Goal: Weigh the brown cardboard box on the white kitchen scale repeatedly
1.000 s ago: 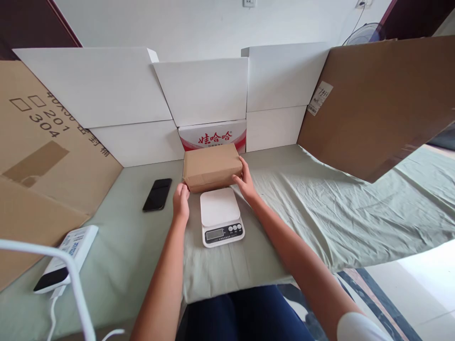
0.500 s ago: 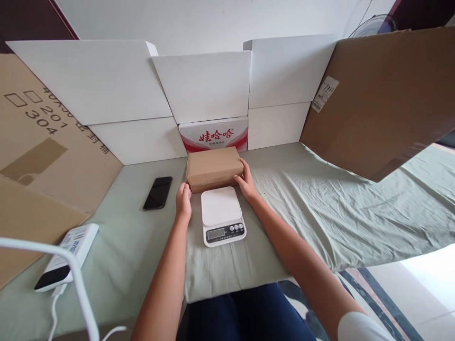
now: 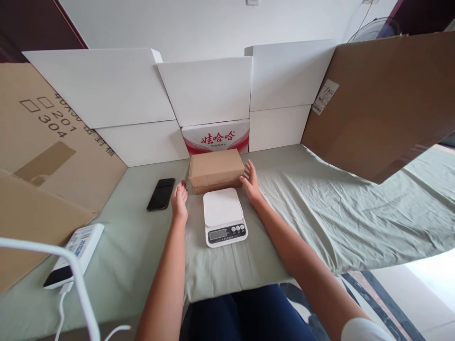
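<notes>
A small brown cardboard box lies on the green cloth, just behind a white kitchen scale. The scale's platform is bare and its display and buttons face me. To the left of the box is my left hand, apart from it, fingers extended and holding nothing. My right hand is at the box's right end with its fingers spread; its thumb is close to the box's edge, and I cannot tell whether it touches.
A black phone lies left of my left hand. Further left is a white power bank with a cable, beside a white curved tube. White boxes stand behind, and large cardboard panels flank both sides.
My left hand has let go of the cardboard box and moved left, away from it. My right hand has loosened and drawn slightly outward. The view has shifted a little.
</notes>
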Action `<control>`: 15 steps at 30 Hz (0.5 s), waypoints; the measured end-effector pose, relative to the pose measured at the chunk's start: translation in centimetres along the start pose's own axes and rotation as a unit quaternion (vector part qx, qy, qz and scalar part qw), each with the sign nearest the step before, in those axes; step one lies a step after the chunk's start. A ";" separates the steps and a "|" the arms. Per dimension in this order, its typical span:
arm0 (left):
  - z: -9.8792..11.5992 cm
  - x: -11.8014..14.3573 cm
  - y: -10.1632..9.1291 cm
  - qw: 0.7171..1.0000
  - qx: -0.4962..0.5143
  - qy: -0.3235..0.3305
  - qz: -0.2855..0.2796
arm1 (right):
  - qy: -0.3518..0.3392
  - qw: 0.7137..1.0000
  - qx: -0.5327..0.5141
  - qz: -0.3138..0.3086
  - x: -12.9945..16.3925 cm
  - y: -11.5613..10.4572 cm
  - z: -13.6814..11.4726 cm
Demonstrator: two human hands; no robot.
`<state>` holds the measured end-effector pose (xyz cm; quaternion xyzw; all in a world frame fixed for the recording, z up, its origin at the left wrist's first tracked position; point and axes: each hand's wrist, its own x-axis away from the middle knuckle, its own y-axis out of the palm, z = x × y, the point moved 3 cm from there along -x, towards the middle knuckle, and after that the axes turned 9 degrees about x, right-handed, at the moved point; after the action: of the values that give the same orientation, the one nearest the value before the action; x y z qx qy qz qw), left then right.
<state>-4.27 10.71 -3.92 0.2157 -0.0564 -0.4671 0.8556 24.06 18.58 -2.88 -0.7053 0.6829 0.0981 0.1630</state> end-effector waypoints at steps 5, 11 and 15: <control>0.2 0.2 0.3 0.998 0.045 -0.033 -0.035 | -0.002 1.000 -0.012 -0.018 -0.1 0.4 0.1; 0.8 0.6 0.7 0.987 0.129 -0.073 -0.066 | -0.010 0.998 -0.022 -0.049 0.1 0.8 -0.7; 0.8 0.6 1.1 0.985 0.127 -0.091 -0.072 | -0.022 0.998 -0.013 -0.057 0.2 0.9 -1.2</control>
<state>-3.34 10.43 -2.81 0.2832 -0.1771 -0.5337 0.7769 23.04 17.94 -1.90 -0.7432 0.6362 0.1128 0.1739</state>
